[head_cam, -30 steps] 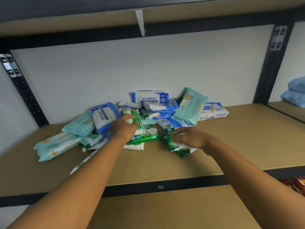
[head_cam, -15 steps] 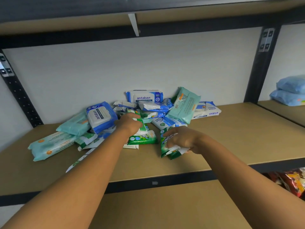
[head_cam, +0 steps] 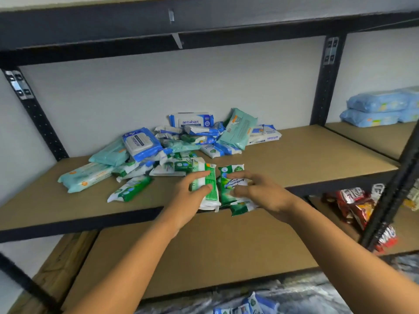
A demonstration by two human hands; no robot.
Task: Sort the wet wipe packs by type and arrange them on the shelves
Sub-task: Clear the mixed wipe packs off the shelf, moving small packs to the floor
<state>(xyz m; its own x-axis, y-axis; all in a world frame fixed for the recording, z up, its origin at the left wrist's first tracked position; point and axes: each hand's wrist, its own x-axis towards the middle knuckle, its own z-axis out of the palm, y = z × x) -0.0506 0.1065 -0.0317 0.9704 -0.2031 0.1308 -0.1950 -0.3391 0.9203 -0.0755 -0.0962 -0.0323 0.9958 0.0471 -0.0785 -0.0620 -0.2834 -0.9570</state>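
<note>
Overhanging the shelf edge (head_cam: 90, 220), green pack (head_cam: 205, 177) clamped in left hand (head_cam: 189, 197), antibacterial pack (head_cam: 230, 181) pinched in right hand (head_cam: 260, 193); open board (head_cam: 317, 159) rightward.

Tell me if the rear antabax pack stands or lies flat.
Standing: the antabax pack rises behind the pile, its label upright and facing forward.

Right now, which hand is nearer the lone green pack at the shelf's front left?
Left. The left hand sits right of the lone green pack; the right hand farther right.
</note>
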